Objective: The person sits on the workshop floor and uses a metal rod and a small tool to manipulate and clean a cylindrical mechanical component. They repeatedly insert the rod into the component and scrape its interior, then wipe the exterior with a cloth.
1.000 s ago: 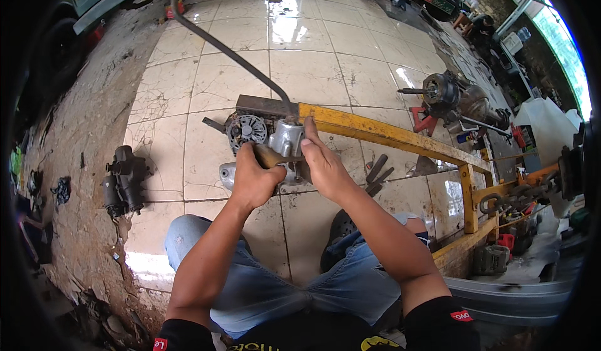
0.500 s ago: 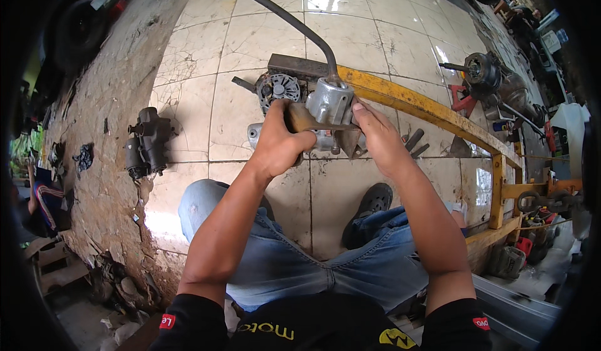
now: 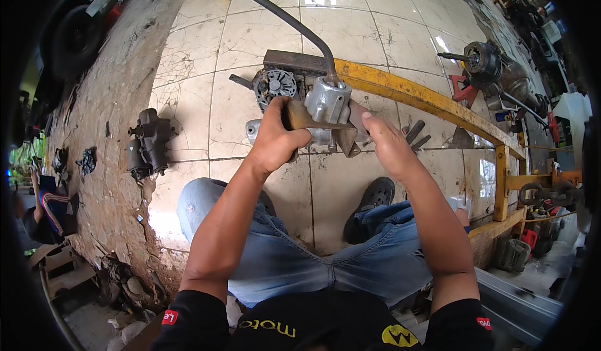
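A rusty brown metal bracket (image 3: 302, 118) spans the space between my hands, close above the floor tiles. My left hand (image 3: 275, 135) is closed around its left end, thumb bent along the near edge. At the right end, my right hand (image 3: 389, 143) holds the bracket's upright plate with thumb and fingers; the fingertips are partly hidden. A silvery cast housing (image 3: 330, 101) stands upright at the bracket, and a long bent dark rod (image 3: 294, 20) rises from its top. Beneath the bracket shows a grey metal cylinder (image 3: 253, 129), mostly covered.
Just beyond lies an alternator-like round part (image 3: 275, 84). A yellow steel beam (image 3: 407, 91) runs from behind the housing to a frame at right. Dark metal tools (image 3: 414, 133) lie beside my right hand, a dark casting (image 3: 150, 141) at left. A red stand (image 3: 463, 89) sits at far right.
My right hand has slid slightly down and right along the bracket, uncovering more of its upright plate. My left hand keeps its grip. The whole view has shifted a little.
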`<state>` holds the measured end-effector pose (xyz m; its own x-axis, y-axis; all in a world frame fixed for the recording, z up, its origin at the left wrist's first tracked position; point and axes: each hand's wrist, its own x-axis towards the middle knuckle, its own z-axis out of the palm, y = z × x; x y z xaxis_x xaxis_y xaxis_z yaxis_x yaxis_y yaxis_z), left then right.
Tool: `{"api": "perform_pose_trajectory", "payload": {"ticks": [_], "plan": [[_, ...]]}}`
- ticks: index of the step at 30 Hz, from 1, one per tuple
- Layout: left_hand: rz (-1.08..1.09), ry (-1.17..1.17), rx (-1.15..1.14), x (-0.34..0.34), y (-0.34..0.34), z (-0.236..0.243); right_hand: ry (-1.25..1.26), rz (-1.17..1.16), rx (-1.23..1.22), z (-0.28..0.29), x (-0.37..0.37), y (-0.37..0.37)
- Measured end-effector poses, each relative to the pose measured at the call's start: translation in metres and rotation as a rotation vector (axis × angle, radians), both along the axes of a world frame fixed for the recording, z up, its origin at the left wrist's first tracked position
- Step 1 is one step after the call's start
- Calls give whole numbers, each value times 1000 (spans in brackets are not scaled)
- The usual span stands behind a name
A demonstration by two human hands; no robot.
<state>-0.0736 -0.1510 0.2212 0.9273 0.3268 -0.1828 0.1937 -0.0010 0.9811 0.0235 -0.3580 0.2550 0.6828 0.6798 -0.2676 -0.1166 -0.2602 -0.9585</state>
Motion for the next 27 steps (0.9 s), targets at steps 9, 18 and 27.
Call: {"api": "perform_pose_trajectory", "payload": {"ticks": [9,18,27], "plan": [[42,-14,11,-2,-3,1,-172,-6,-54,-3,-6,-5],[-3,-22,-57,-4,-3,-3,-59,-49,88,-10,-6,15],[13,-28,-28,-5,-5,-2,103,-202,230,-3,-6,14]]}}
